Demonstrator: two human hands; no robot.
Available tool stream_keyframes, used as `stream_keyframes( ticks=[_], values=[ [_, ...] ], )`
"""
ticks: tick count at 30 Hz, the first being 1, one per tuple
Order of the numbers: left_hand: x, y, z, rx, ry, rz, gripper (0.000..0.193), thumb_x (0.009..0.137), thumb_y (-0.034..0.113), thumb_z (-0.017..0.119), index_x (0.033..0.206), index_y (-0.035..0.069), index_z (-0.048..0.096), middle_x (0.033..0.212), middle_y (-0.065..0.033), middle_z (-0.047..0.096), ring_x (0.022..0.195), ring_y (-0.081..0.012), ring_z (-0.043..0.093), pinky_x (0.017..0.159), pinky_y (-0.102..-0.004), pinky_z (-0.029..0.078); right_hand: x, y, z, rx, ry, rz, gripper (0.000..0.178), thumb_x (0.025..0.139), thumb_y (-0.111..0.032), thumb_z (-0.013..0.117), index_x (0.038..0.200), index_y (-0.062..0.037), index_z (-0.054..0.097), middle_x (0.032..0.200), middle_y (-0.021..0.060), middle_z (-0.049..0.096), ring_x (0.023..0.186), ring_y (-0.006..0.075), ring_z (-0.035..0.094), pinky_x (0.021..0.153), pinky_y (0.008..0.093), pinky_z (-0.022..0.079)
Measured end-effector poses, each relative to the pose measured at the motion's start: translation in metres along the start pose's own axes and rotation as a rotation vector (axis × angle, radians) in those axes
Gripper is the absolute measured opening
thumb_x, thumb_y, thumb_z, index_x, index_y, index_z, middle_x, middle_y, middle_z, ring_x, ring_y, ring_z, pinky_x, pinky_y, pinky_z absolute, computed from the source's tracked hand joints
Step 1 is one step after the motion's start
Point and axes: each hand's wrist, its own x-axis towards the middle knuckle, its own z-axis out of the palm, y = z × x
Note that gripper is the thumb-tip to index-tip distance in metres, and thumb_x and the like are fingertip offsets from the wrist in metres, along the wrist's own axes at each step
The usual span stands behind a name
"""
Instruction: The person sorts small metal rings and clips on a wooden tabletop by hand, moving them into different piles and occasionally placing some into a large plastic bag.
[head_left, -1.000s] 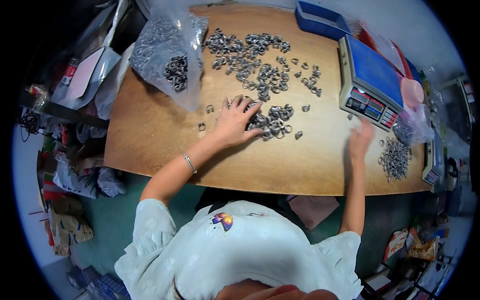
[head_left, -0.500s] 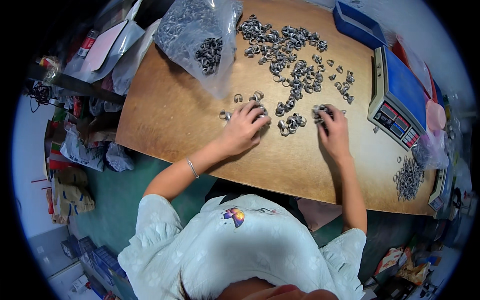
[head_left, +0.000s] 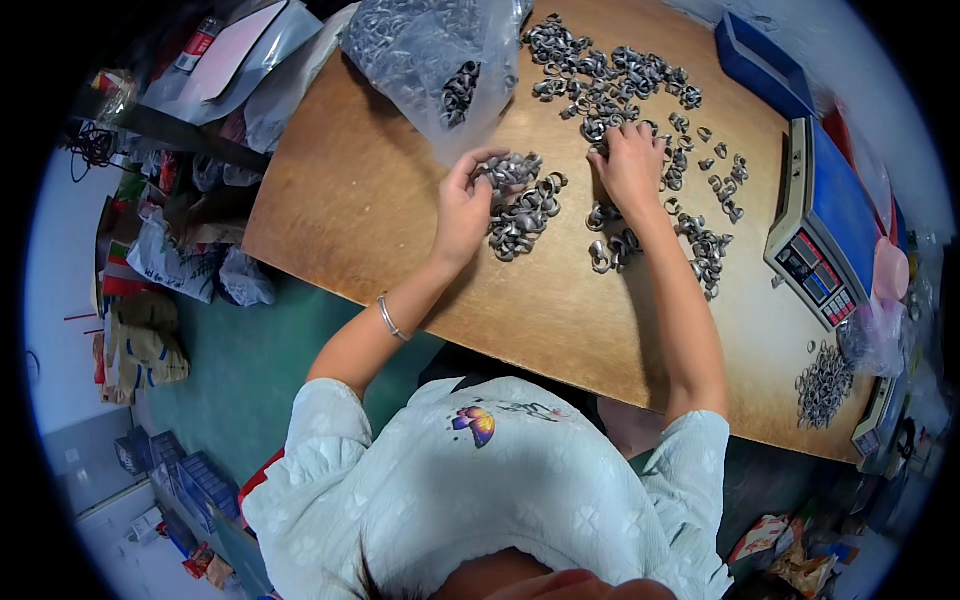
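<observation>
Many small grey metal rings lie in loose groups over the brown wooden table (head_left: 350, 200). My left hand (head_left: 465, 212) is curled around a cluster of metal rings (head_left: 510, 171), slightly blurred, at the top of a compact heap (head_left: 525, 215). Over the lower end of the large scattered pile (head_left: 600, 75), my right hand (head_left: 632, 168) has its thumb and fingers apart, the fingertips down among the rings. A smaller group (head_left: 705, 255) lies to the right of my right forearm. Part of the rings beneath that hand and forearm is hidden.
A clear plastic bag (head_left: 420, 60) full of rings stands beyond my left hand. At the right are a blue-topped digital scale (head_left: 840, 220), an open blue tray (head_left: 765, 70) and a separate ring heap (head_left: 825, 385). Bags crowd the shelf (head_left: 190, 140) at left.
My right hand has moved away from me onto the scattered pile, leaving a ring group behind it. My left hand has turned, and the rings beside it form a larger heap. The view has shifted.
</observation>
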Motion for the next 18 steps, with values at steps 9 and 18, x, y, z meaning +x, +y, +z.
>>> stream_keyframes(
  ticks=[9, 18],
  values=[
    [-0.017, 0.002, -0.001, 1.08, -0.3, 0.314, 0.038, 0.086, 0.011, 0.053, 0.123, 0.006, 0.05, 0.129, -0.0159, 0.044, 0.121, -0.0359, 0.04, 0.101, -0.0475, 0.033, -0.063, 0.02, -0.053, 1.1, -0.044, 0.54, 0.024, 0.079, 0.003, 0.049, 0.099, -0.0002, 0.062, 0.072, 0.0019, 0.055, 0.071, 0.0125, 0.051, 0.064, 0.0266, 0.042],
    [-0.033, 0.001, -0.018, 1.26, -0.62, 0.473, 0.048, 0.072, 0.008, 0.067, 0.117, 0.012, 0.053, 0.128, -0.013, 0.045, 0.119, -0.0373, 0.04, 0.093, -0.0461, 0.035, -0.105, -0.036, -0.058, 0.3, -0.052, -0.098, 0.014, 0.076, -0.007, 0.058, 0.09, -0.0024, 0.061, 0.078, 0.0119, 0.047, 0.079, 0.0256, 0.048, 0.07, 0.0382, 0.037]
  ],
)
